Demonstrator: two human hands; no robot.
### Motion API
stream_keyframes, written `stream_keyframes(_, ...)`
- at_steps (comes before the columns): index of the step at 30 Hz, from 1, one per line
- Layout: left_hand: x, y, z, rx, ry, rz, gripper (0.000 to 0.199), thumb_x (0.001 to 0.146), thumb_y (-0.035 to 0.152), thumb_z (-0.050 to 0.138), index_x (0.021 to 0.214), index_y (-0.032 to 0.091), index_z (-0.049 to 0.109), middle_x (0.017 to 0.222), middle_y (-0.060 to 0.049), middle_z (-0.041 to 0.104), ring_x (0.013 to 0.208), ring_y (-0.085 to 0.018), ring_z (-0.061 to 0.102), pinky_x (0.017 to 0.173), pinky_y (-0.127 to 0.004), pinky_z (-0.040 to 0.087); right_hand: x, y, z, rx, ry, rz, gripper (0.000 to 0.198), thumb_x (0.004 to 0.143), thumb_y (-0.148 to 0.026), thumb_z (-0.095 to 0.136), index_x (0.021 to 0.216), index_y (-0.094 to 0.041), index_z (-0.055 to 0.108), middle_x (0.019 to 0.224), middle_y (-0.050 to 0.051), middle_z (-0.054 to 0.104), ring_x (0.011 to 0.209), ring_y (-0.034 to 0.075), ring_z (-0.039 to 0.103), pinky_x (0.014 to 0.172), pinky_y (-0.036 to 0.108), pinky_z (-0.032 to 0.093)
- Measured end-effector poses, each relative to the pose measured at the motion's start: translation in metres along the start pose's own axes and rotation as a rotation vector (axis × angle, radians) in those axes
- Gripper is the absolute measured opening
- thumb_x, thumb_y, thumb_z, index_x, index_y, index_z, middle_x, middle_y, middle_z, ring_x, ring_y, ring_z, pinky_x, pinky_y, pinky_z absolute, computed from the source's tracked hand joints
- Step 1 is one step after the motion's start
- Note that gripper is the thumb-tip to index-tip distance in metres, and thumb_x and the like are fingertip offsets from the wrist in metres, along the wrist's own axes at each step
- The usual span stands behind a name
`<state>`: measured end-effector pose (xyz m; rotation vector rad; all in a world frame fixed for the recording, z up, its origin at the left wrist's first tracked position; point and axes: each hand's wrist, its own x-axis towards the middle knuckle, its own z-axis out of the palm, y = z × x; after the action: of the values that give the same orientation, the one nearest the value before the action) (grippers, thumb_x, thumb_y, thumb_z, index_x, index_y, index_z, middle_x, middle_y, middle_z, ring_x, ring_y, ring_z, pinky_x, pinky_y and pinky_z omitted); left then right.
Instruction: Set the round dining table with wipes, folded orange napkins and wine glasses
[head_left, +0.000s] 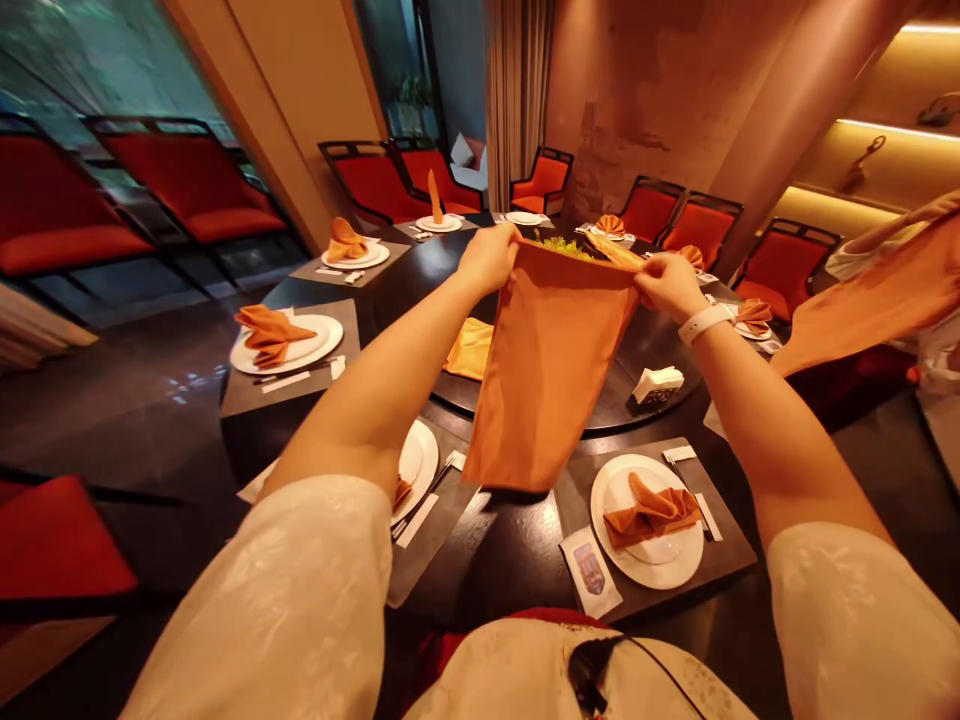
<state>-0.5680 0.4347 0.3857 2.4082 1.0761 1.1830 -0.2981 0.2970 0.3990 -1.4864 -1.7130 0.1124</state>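
An orange cloth napkin hangs down between my two hands, held by its upper corners over the near side of the dark round table. My left hand pinches the left corner. At the right corner my right hand is closed on the cloth, a pale band on its wrist. Behind the cloth, part of a yellow-orange folded cloth shows on the turntable. Below to the right, a white plate carries a folded orange napkin; another plate is partly hidden by my left arm.
More plates with folded napkins stand around the table on grey placemats. A napkin holder sits on the turntable's right side. At the far right another person holds up an orange cloth. Red chairs surround the table.
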Motion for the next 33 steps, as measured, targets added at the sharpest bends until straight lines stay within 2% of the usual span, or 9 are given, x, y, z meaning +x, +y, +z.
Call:
stream_keyframes(5,0.075,-0.002,-0.012,-0.195,0.295,0.182,0.018,0.09,0.005,0.047,0.096,0.022,0.044,0.092,0.004,0.056,0.084,-0.008,0.042,0.08,-0.027,0.035,0.039,-0.028,-0.015,0.37,0.404,0.208,0.016,0.085,-0.021,0.059,0.079,-0.025,0.045,0.067,-0.007,0.054,0.057,0.006,0.054,0.064,0.023,0.051)
stream_keyframes(10,0.018,-0.015,0.012,-0.352,0.318,0.331,0.009,0.086,0.018,0.06,0.083,0.02,0.051,0.078,0.004,0.053,0.074,-0.008,0.046,0.071,-0.026,0.037,0.003,0.013,0.004,0.563,0.383,0.238,0.027,0.074,-0.032,0.076,0.073,-0.021,0.051,0.071,-0.005,0.055,0.064,0.007,0.056,0.067,0.023,0.054)
stream_keyframes(13,-0.061,-0.054,0.077,-0.435,0.162,0.045,0.029,0.094,0.039,0.051,0.076,0.018,0.058,0.075,0.001,0.061,0.078,-0.013,0.057,0.074,-0.026,0.042,-0.054,0.076,0.063,0.653,0.288,0.56,0.037,0.076,-0.046,0.077,0.071,-0.017,0.054,0.06,-0.005,0.053,0.058,0.008,0.055,0.057,0.02,0.049)
stream_keyframes(15,-0.112,-0.086,0.13,-0.477,0.049,-0.197,0.03,0.09,0.04,0.055,0.074,0.016,0.063,0.076,-0.002,0.067,0.078,-0.015,0.062,0.077,-0.027,0.046,-0.097,0.113,0.11,0.665,0.205,0.952,0.034,0.07,-0.035,0.083,0.071,-0.016,0.054,0.049,-0.008,0.045,0.046,0.004,0.044,0.049,0.016,0.042)
stream_keyframes(18,-0.177,-0.126,0.196,-0.495,-0.138,-0.674,0.017,0.081,0.028,0.065,0.086,0.013,0.071,0.085,-0.006,0.073,0.085,-0.019,0.067,0.083,-0.03,0.051,-0.154,0.147,0.171,0.675,0.094,1.181,0.035,0.065,-0.015,0.084,0.078,-0.017,0.051,0.053,-0.007,0.053,0.045,0.005,0.049,0.045,0.015,0.042)
stream_keyframes(20,-0.208,-0.144,0.223,-0.472,-0.183,-0.79,0.02,0.077,0.021,0.067,0.094,0.012,0.072,0.091,-0.01,0.074,0.09,-0.022,0.069,0.088,-0.034,0.053,-0.181,0.161,0.197,0.693,0.0,1.301,0.043,0.062,-0.009,0.083,0.083,-0.02,0.046,0.057,-0.006,0.056,0.047,0.008,0.055,0.044,0.016,0.045)
stream_keyframes(25,-0.247,-0.172,0.241,-0.42,-0.247,-0.919,0.067,0.066,0.007,0.073,0.131,0.012,0.058,0.116,-0.016,0.069,0.11,-0.027,0.065,0.096,-0.04,0.052,-0.211,0.192,0.224,0.762,-0.211,1.448,0.052,0.059,0.001,0.077,0.087,-0.021,0.039,0.07,-0.002,0.064,0.058,0.012,0.065,0.054,0.022,0.056)
stream_keyframes(29,-0.26,-0.186,0.24,-0.665,-0.474,-1.093,0.101,0.068,0.008,0.071,0.155,0.016,0.022,0.101,-0.01,0.069,0.086,-0.02,0.069,0.077,-0.035,0.058,-0.215,0.206,0.229,0.725,-0.22,1.387,0.054,0.057,-0.001,0.074,0.096,-0.021,0.042,0.062,-0.008,0.058,0.043,0.008,0.051,0.042,0.018,0.045)
stream_keyframes(33,-0.259,-0.19,0.236,-0.848,-0.491,-0.904,0.099,0.07,0.015,0.07,0.155,0.017,0.021,0.083,0.0,0.064,0.069,-0.014,0.065,0.071,-0.031,0.057,-0.212,0.207,0.222,0.696,-0.119,1.191,0.064,0.06,-0.009,0.073,0.114,-0.025,0.043,0.064,-0.012,0.054,0.049,0.008,0.052,0.051,0.019,0.049)
